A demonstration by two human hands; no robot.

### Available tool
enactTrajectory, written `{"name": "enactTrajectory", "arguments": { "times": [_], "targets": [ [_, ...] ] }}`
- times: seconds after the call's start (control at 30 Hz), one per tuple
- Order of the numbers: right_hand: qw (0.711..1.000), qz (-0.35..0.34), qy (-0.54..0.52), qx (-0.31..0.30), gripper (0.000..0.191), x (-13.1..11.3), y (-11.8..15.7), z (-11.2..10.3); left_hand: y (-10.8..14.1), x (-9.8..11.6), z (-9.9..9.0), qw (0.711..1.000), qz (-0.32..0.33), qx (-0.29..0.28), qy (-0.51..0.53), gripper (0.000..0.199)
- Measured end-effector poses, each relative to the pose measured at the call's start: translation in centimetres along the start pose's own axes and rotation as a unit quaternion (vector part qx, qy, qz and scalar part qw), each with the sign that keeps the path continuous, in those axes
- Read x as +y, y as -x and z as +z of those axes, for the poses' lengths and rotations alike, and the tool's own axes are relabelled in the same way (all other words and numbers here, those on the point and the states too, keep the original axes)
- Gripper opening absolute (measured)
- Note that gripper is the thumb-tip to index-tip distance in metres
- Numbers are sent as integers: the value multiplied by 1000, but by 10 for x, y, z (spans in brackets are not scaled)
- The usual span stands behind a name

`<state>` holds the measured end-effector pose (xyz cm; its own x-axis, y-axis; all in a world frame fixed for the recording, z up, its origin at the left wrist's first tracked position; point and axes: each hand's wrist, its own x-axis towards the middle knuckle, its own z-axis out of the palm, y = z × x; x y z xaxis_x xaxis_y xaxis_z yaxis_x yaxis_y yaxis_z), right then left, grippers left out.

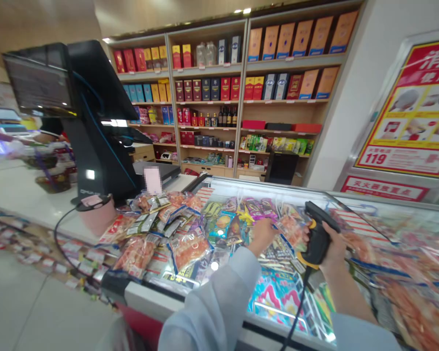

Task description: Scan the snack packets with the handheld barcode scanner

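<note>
At left, clear tubs (53,180) with dark contents stand on the white counter (14,180). Next, a pink pot (97,220) has a dark object at its mouth. Clear packets of reddish food (190,246) lie heaped on the glass-topped freezer (153,301), which contains blue-and-pink packs (278,295). The left hand (264,235) pinches the edge of a reddish packet (292,231), just right of its fingertips. Rightmost, the right hand (332,246) grips a black-and-yellow scanner (316,239) beside that packet.
</note>
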<state>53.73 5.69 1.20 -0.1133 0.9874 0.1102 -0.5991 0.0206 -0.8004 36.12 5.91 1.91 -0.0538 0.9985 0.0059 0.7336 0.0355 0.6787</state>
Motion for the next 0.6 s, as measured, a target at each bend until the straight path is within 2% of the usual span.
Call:
{"name": "enactTrajectory", "arguments": {
  "times": [0.17,0.27,0.4,0.6],
  "targets": [
    [999,35,5,25,33,2,-4,0,11,-55,-47,999,15,1,36,25],
    [998,54,-8,41,34,6,-6,1,12,-89,-61,994,13,1,112,24],
    [998,55,-10,42,29,10,-6,3,7,-114,-60,980,13,5,196,27],
    [998,51,-22,34,26,8,-1,11,-2,-127,-50,949,12,11,313,32]
  ]
}}
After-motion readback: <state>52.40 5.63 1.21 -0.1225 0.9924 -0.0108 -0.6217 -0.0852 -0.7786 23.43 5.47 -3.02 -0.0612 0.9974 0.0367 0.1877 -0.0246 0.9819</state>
